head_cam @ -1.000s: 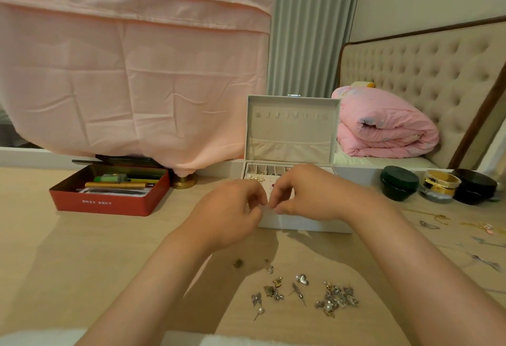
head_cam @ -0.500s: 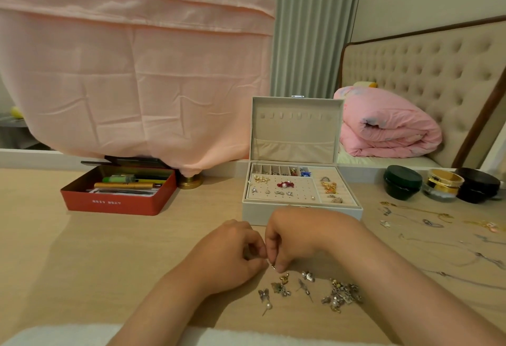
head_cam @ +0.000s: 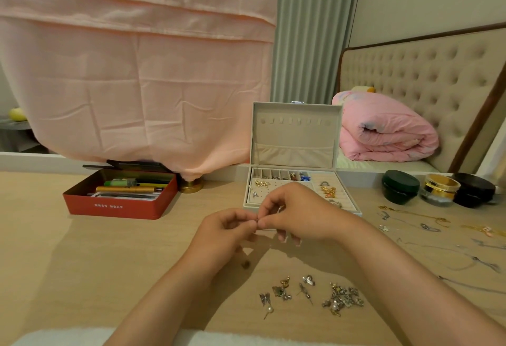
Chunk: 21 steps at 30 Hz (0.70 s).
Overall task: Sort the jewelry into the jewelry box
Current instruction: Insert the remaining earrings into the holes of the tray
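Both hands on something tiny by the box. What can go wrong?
1. The small piece, pinched between the left hand and right hand, may slip and roll off across the table.
2. The right forearm passes close to the earring pile; lowering it could scatter them.

No text can be read with certainty. The red tin [head_cam: 82,206] carries one short line of white lettering [head_cam: 108,206] on its front wall. The letters are too small and blurred to make out.
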### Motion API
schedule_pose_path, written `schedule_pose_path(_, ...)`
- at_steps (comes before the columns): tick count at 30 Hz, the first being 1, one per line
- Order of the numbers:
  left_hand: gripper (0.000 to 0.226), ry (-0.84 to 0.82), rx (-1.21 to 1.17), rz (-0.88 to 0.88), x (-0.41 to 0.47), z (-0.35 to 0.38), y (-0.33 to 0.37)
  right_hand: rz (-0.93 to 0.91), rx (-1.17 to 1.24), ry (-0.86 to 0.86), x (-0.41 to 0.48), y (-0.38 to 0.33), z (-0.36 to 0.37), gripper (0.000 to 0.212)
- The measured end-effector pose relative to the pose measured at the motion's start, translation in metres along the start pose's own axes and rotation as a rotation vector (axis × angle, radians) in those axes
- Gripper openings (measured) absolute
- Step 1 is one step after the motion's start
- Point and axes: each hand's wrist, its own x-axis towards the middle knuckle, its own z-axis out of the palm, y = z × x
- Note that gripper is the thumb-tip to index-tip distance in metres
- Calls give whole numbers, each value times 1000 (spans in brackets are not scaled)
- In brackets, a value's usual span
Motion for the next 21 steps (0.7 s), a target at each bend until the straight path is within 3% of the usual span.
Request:
schedule_pose_path(5,10,67,-220,-57,8,-1,9,-33,165,130,-1,-3,1,3)
schedule_pose_path(12,9,23,-100,59,45,4,39,-1,377,331,14,3,-15,11)
schedule_pose_path(18,7,-24,96,193,98,10,72,27,312,452,45,10,-59,6)
schedule_pose_path(21,14,1,485,309,128,10,70,82,194,472,70,21,-77,6)
